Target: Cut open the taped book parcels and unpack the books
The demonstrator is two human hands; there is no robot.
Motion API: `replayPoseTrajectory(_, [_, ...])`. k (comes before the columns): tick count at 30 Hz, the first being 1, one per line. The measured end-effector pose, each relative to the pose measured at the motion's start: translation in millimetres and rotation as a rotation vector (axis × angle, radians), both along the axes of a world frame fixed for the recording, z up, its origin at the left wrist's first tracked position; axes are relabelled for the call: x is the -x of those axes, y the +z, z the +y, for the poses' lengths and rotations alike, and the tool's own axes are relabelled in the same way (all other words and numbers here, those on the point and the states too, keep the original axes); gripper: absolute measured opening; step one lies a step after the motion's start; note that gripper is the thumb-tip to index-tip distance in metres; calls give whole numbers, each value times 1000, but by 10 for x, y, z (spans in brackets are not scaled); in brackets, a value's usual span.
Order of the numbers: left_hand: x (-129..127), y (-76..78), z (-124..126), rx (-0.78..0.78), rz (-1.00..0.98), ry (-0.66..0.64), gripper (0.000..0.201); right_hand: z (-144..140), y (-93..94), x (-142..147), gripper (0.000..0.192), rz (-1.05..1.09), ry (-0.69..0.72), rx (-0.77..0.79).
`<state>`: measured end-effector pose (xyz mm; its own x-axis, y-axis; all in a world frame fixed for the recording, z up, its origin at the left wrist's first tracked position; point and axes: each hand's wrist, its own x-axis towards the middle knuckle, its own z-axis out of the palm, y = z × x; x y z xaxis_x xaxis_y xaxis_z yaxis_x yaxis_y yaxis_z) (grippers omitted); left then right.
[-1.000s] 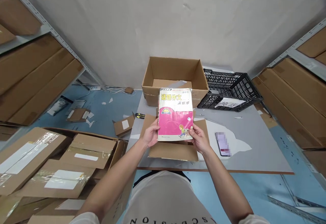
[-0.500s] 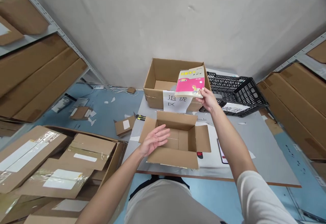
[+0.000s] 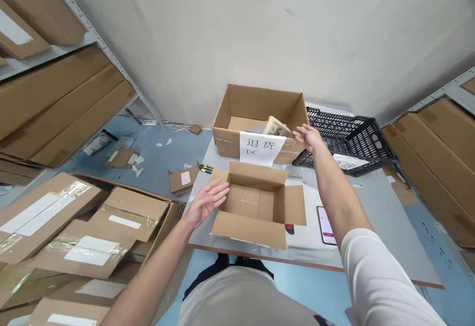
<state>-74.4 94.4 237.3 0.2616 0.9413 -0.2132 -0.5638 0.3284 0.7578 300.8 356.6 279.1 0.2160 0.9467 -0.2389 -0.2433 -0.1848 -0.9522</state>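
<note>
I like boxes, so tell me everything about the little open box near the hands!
The small open box is plain brown cardboard, standing upright on the grey table with all four flaps folded out. Inside looks empty. The left hand hovers open by its left flap; whether it touches is unclear. A bigger box stands behind it.

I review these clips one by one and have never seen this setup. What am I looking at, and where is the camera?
The camera sits on a person's head, looking down at their own bare arms. The right hand reaches over a large open carton with a paper sign; a book lies tilted at its rim, just off the fingertips, and contact is unclear. The left hand hovers open beside a smaller open box on the grey table. A phone and a black crate are there too.
</note>
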Motion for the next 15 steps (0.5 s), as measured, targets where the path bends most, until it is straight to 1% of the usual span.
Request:
replayPoseTrajectory(2, [21,23,40,-19,38,34,57,-156,64,-45,39,-49,47,-27])
replayPoseTrajectory(4, [48,17,70,-34,151,85,57,-384,87,-78,42,-130,82,-67])
replayPoseTrajectory(6, [81,-31,77,-69,352,161,58,-699,43,-103,43,-235,97,-121])
replayPoseTrajectory(8, [124,-123,49,-136,601,221,57,-1100,-87,-135,46,-359,102,-185])
replayPoseTrajectory(10, [189,-260,-16,-215,831,251,55,-1567,-314,-179,50,-518,90,-255])
replayPoseTrajectory(12, [287,-444,-103,-257,969,306,56,-2062,-631,-224,55,-654,-22,-275])
replayPoseTrajectory(13, [347,-554,-148,-252,991,360,60,-2306,-814,-238,55,-676,-113,-267])
replayPoseTrajectory(15, [474,-803,-234,-184,966,483,66,-2762,-1196,-227,55,-601,-282,-189])
